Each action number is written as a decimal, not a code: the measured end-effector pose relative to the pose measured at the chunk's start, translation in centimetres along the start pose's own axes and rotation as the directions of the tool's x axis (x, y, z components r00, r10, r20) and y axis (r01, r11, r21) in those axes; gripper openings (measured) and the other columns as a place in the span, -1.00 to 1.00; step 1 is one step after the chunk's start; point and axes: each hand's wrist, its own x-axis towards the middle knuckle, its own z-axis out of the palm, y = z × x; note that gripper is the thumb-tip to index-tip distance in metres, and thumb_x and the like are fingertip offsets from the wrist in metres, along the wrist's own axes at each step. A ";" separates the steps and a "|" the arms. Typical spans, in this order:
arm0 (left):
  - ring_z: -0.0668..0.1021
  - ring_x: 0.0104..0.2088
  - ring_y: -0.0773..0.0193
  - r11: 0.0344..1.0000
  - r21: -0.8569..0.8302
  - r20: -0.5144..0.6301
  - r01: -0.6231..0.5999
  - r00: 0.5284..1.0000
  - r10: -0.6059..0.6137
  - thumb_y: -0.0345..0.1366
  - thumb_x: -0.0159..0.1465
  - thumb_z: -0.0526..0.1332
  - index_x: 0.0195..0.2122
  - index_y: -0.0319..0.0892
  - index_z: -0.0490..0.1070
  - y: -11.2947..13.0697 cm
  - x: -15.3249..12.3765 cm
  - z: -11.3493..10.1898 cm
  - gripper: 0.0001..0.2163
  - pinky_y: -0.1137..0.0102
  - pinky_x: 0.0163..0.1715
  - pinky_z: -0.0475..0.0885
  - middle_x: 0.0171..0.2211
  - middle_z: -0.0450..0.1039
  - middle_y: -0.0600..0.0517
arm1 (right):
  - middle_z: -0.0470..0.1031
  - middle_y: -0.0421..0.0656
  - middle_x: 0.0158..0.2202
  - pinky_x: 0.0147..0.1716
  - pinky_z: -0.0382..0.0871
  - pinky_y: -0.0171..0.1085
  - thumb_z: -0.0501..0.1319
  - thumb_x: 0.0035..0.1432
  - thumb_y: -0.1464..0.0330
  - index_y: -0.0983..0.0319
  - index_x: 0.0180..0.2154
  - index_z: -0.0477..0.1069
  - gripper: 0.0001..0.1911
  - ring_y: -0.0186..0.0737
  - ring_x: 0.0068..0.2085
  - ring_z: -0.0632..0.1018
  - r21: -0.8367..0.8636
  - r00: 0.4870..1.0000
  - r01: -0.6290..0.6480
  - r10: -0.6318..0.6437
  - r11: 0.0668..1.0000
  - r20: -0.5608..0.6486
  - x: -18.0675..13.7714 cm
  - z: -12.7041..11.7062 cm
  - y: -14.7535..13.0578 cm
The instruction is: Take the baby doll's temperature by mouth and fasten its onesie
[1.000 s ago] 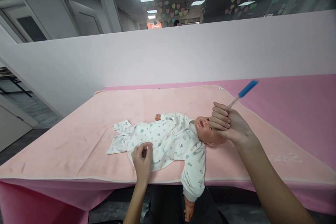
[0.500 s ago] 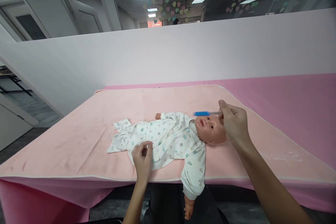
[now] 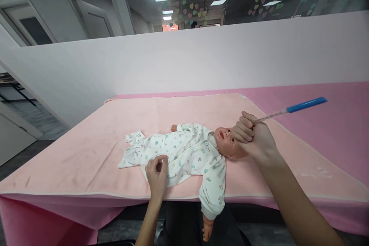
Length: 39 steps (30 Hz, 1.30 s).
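And round it swings: the blue-tipped stick (image 3: pixel 291 109), half a second ago lying across the doll's face, now points off to the right, the right hand (image 3: pixel 255 138) turned over with it, while the left hand (image 3: pixel 157 173) hasn't budged. The right fingers curl tight around the stick's clear end, presumably so the blue length swings free. That fist covers part of the doll's head (image 3: pixel 230 148); touching or just above, can't tell. Down by the waist of the doll (image 3: pixel 184 153), the left fingers bend in to meet the thumb, perhaps steadying the body; whether they pinch cloth, I can't say.

Now the edges: the doll lies near the front of the counter, its near arm (image 3: pixel 212 188) hanging over the rim. The blanket (image 3: pixel 86 142) runs wide past the feet, the white wall (image 3: pixel 201 61) bounds the back, and the stick has airspace over the pink cloth (image 3: pixel 331 130).
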 end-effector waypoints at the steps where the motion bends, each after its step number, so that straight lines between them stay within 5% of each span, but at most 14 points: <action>1: 0.39 -0.43 0.30 1.000 0.000 -0.001 -0.003 1.000 0.003 -0.18 0.14 0.14 -0.40 -0.12 0.45 0.0 0.0 0.0 -0.83 0.40 -0.38 0.30 -0.47 0.38 0.06 | -0.15 -0.36 -0.76 -0.73 -0.17 -0.32 0.06 0.15 0.17 0.17 -0.69 -0.10 -0.50 -0.44 -0.71 -0.07 -0.086 0.993 0.072 -0.079 0.994 -0.088 -0.3 0.2 0.1; 4: 0.39 -0.43 0.29 1.000 -0.006 0.008 -0.008 1.000 0.008 -0.17 0.15 0.14 -0.39 -0.13 0.45 -0.1 0.0 0.0 -0.82 0.40 -0.40 0.30 -0.47 0.38 0.05 | -0.12 -0.34 -0.74 -0.69 -0.17 -0.32 0.13 0.09 0.12 0.20 -0.72 -0.05 -0.47 -0.46 -0.67 -0.03 -0.287 0.932 0.194 -0.267 0.938 -0.245 -0.8 0.7 0.4; 7: 0.38 -0.43 0.29 1.000 -0.007 0.009 -0.006 1.000 0.006 -0.17 0.15 0.13 -0.39 -0.12 0.45 -0.1 0.0 0.0 -0.82 0.40 -0.40 0.29 -0.48 0.38 0.06 | -0.06 -0.33 -0.75 -0.70 -0.14 -0.32 0.16 0.07 0.13 0.20 -0.72 0.00 -0.49 -0.45 -0.69 0.03 -0.245 0.952 0.131 -0.191 0.961 -0.240 -0.5 0.5 0.2; 10: 0.38 -0.43 0.29 1.000 -0.008 0.007 -0.012 1.000 0.012 -0.17 0.15 0.13 -0.39 -0.12 0.45 -0.1 0.0 0.0 -0.83 0.40 -0.39 0.29 -0.48 0.38 0.05 | -0.10 -0.36 -0.79 -0.75 -0.16 -0.33 0.11 0.11 0.21 0.18 -0.71 -0.05 -0.52 -0.46 -0.74 -0.03 0.085 0.993 -0.119 0.120 0.989 -0.003 0.3 0.0 -0.4; 13: 0.39 -0.43 0.29 1.000 -0.002 0.004 -0.009 1.000 0.009 -0.17 0.15 0.13 -0.39 -0.12 0.45 -0.2 0.0 0.0 -0.82 0.40 -0.39 0.29 -0.48 0.38 0.05 | -0.20 -0.38 -0.81 -0.78 -0.21 -0.36 0.04 0.14 0.32 0.18 -0.69 -0.17 -0.53 -0.46 -0.75 -0.15 0.277 0.925 -0.340 0.265 0.899 0.273 0.7 -0.4 -0.9; 16: 0.39 -0.43 0.29 1.000 0.000 0.003 -0.007 1.000 0.007 -0.17 0.15 0.13 -0.40 -0.12 0.45 -0.2 -0.1 0.0 -0.82 0.39 -0.38 0.29 -0.48 0.38 0.05 | -0.24 -0.39 -0.80 -0.78 -0.22 -0.39 0.02 0.15 0.37 0.19 -0.68 -0.21 -0.53 -0.47 -0.73 -0.19 0.326 0.902 -0.378 0.267 0.866 0.338 0.6 -0.3 -1.0; 19: 0.38 -0.43 0.28 1.000 -0.005 0.003 -0.003 1.000 0.003 -0.17 0.14 0.13 -0.39 -0.12 0.45 -0.1 -0.1 0.0 -0.82 0.39 -0.38 0.30 -0.48 0.38 0.05 | -0.21 -0.38 -0.80 -0.77 -0.21 -0.36 0.02 0.16 0.32 0.18 -0.69 -0.16 -0.53 -0.46 -0.74 -0.15 0.223 0.929 -0.318 0.257 0.921 0.265 0.2 0.2 -0.8; 22: 0.38 -0.43 0.29 1.000 -0.009 0.003 -0.001 1.000 0.001 -0.16 0.14 0.13 -0.39 -0.12 0.45 0.0 0.0 0.0 -0.82 0.39 -0.38 0.30 -0.49 0.37 0.05 | -0.11 -0.35 -0.78 -0.72 -0.18 -0.34 0.06 0.15 0.22 0.19 -0.73 -0.04 -0.52 -0.46 -0.72 -0.05 -0.094 0.999 0.000 -0.005 0.996 -0.050 -0.5 0.7 -0.2; 25: 0.38 -0.45 0.29 1.000 -0.014 0.002 -0.004 1.000 0.004 -0.16 0.14 0.13 -0.40 -0.12 0.45 0.0 0.0 0.0 -0.82 0.39 -0.39 0.30 -0.48 0.38 0.05 | -0.07 -0.31 -0.77 -0.66 -0.22 -0.30 0.12 0.11 0.18 0.21 -0.76 0.02 -0.48 -0.45 -0.67 -0.03 -0.524 0.866 0.281 -0.448 0.804 -0.222 -1.3 1.3 0.5; 27: 0.39 -0.44 0.28 1.000 -0.014 0.001 -0.002 1.000 0.002 -0.16 0.14 0.13 -0.40 -0.12 0.45 0.0 0.0 0.0 -0.82 0.38 -0.39 0.30 -0.48 0.38 0.05 | -0.09 -0.31 -0.77 -0.64 -0.22 -0.29 0.11 0.11 0.16 0.22 -0.77 0.00 -0.47 -0.44 -0.66 -0.04 -0.638 0.814 0.319 -0.547 0.701 -0.194 -1.6 1.5 0.6; 29: 0.39 -0.43 0.28 1.000 -0.014 0.000 -0.001 1.000 0.001 -0.16 0.14 0.13 -0.40 -0.12 0.45 0.0 0.0 0.0 -0.82 0.38 -0.38 0.31 -0.47 0.39 0.05 | -0.08 -0.31 -0.76 -0.65 -0.18 -0.30 0.11 0.11 0.15 0.22 -0.75 -0.01 -0.47 -0.45 -0.66 -0.02 -0.577 0.861 0.291 -0.472 0.763 -0.189 -1.5 1.6 0.4; 32: 0.39 -0.43 0.28 1.000 -0.009 0.003 0.002 1.000 -0.002 -0.17 0.14 0.13 -0.40 -0.11 0.45 0.0 -0.1 0.0 -0.83 0.38 -0.37 0.30 -0.47 0.39 0.05 | -0.12 -0.35 -0.78 -0.71 -0.16 -0.33 0.10 0.11 0.16 0.19 -0.72 -0.05 -0.50 -0.45 -0.71 -0.03 -0.181 0.994 0.036 -0.054 0.983 -0.096 -0.6 1.0 -0.3; 35: 0.39 -0.43 0.28 1.000 -0.010 0.006 0.001 1.000 -0.001 -0.17 0.14 0.14 -0.40 -0.12 0.45 -0.1 -0.1 0.0 -0.83 0.39 -0.38 0.30 -0.48 0.39 0.05 | -0.20 -0.37 -0.81 -0.76 -0.22 -0.35 0.04 0.13 0.27 0.17 -0.70 -0.15 -0.53 -0.45 -0.74 -0.12 0.162 0.934 -0.328 0.295 0.931 0.201 0.3 0.1 -0.8; 39: 0.38 -0.44 0.28 1.000 -0.012 0.000 0.003 1.000 -0.003 -0.17 0.14 0.14 -0.40 -0.12 0.45 -0.1 -0.1 0.0 -0.83 0.40 -0.38 0.30 -0.48 0.37 0.05 | -0.22 -0.37 -0.80 -0.77 -0.23 -0.36 0.00 0.14 0.33 0.18 -0.69 -0.20 -0.54 -0.45 -0.74 -0.14 0.259 0.883 -0.429 0.341 0.865 0.324 0.2 -0.3 -0.8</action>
